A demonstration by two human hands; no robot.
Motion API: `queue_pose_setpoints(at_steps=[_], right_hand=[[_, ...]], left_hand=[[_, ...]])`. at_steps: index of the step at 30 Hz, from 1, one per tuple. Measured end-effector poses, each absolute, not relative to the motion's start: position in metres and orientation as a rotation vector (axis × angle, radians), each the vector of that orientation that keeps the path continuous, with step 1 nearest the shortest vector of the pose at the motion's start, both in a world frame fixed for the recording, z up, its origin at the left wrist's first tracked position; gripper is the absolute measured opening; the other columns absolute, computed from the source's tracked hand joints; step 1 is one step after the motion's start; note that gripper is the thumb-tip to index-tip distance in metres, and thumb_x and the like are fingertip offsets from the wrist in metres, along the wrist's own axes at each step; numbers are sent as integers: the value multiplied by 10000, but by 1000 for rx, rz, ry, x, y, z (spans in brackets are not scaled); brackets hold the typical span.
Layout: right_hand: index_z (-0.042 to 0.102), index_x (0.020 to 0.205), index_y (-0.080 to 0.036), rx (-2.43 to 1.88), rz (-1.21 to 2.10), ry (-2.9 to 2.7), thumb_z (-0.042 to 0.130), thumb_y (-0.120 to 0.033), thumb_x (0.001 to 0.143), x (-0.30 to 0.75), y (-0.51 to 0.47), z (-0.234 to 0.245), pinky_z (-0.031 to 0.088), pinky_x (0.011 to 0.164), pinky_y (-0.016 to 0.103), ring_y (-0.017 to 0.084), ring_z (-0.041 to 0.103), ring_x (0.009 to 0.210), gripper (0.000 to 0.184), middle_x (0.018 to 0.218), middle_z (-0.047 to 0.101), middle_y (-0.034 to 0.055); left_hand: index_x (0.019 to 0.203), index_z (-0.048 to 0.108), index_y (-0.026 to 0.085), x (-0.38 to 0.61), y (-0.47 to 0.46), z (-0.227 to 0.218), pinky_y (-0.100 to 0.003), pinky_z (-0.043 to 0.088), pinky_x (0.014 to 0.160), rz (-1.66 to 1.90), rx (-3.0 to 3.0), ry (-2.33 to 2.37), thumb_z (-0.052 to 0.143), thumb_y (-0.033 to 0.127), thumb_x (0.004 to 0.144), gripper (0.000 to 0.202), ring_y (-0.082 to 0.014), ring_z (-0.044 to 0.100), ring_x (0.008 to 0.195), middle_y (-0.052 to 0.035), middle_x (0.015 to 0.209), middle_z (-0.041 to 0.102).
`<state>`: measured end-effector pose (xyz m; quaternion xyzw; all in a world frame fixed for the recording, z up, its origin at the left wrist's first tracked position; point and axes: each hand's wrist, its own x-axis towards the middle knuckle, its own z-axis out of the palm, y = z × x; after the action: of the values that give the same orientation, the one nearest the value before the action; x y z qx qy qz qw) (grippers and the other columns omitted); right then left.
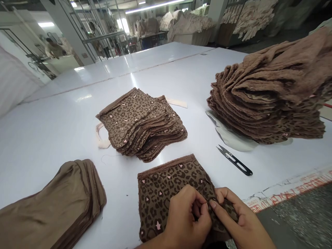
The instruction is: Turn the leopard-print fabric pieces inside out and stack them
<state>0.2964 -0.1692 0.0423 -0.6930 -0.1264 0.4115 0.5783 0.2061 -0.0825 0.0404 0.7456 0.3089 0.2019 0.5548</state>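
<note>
A brown leopard-print fabric piece (166, 186) with small pink hearts lies flat at the near edge of the white table (52, 131). My left hand (185, 218) and my right hand (238, 221) meet at its right edge, fingers pinched together on the cloth there. A small black thread snip (234, 160) lies on the table to the right of the piece, apart from both hands.
A stack of the same leopard pieces (141, 124) sits mid-table, with cream strips beside it. A tall pile of brown fabric (275, 93) rises at right on grey paper. Plain brown pieces (54, 207) lie at lower left. The table's front edge (290, 188) runs at lower right.
</note>
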Motion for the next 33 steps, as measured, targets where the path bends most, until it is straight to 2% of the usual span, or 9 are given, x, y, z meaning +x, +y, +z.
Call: queue_pose_setpoints(at_steps=[3,6,11,13,17,21,24,28,33], right_hand=[[459,837,-249,-1647,871,-292,649,-490,696,296,-167,38,455,524,184,118,524,608,338,680,515,-55],[529,956,-228,-1664,898,-226,711,-507,621,302,-164,34,508,666,212,175,594,831,472,869,615,12],[640,820,-187,-1570,1107,-251,657,-484,702,308,-162,41,529,647,266,181,619,657,320,683,657,22],[658,840,-200,-1560,1116,-268,669,-460,694,308,-163,45,531,650,261,200,641,715,298,713,680,22],[643,936,-230,-1670,971,-372,641,-442,717,307,-166,45,521,681,213,201,646,852,305,835,699,16],[616,884,-231,-1764,1007,-597,573,-462,772,310,-171,37,512,628,210,180,630,728,260,731,655,-8],[601,853,-238,-1811,929,-660,586,-390,772,313,-174,30,485,596,193,159,597,681,173,708,623,-29],[574,837,-239,-1718,930,-661,587,-323,761,312,-171,22,479,695,192,160,596,777,113,751,603,-30],[551,1010,-216,-1611,975,-571,526,-328,807,308,-168,31,457,836,266,188,593,957,234,985,638,33]], left_hand=[[660,483,161,206,-83,38,-195,320,519,508,1779,715,497,89,712,90,-88,431,556,23,618,465],[701,503,159,204,-81,37,-205,344,552,539,1769,714,483,108,754,76,-98,447,592,7,662,486],[733,507,156,203,-80,39,-220,361,593,547,1728,654,478,126,773,58,-110,450,636,-4,697,490],[776,510,154,203,-79,41,-223,366,592,437,1612,691,491,166,781,23,-113,442,636,0,702,481],[781,515,162,204,-72,44,-245,370,645,279,1492,709,477,285,836,141,-128,440,685,-1,721,477],[694,490,167,203,-70,43,-249,348,645,369,1591,654,458,259,848,182,-131,436,684,1,688,461],[651,455,166,201,-73,41,-249,338,626,494,1732,553,458,228,843,202,-131,447,675,-7,683,461],[637,432,171,202,-73,39,-240,337,617,485,1726,530,449,234,851,223,-124,432,656,-2,671,445],[627,419,177,204,-73,40,-223,353,596,430,1704,591,432,291,868,267,-122,431,628,6,637,437]])
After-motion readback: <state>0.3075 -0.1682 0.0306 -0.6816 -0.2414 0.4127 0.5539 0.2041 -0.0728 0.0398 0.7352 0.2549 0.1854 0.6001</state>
